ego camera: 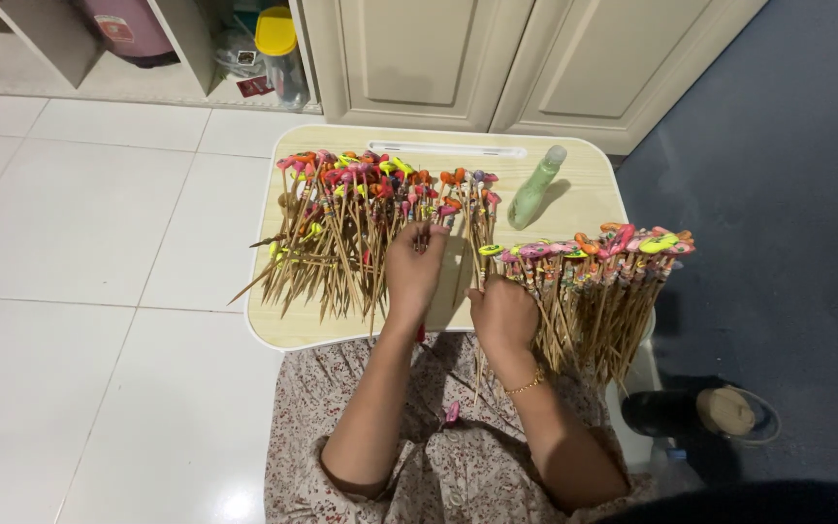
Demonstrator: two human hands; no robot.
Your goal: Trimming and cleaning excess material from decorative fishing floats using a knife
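Observation:
A small light wooden lap table [589, 189] stands on the floor before me. A big pile of wooden sticks with colourful clay tops [341, 228] covers its left half. My left hand [414, 272] rests on that pile's right side, fingers closed around a few sticks. A second bundle of decorated sticks [594, 281] lies at the table's right edge, partly overhanging it. My right hand [503, 315] grips the left side of this bundle; a gold bracelet is on the wrist.
A pale green plastic bottle [535, 189] lies tilted at the table's back right. Cream cabinet doors [419, 58] and open shelves with a yellow-lidded jar [278, 44] stand behind. White tiles lie left, a dark blue mat [788, 194] right, a dark bowl-like object [720, 412] near my right knee.

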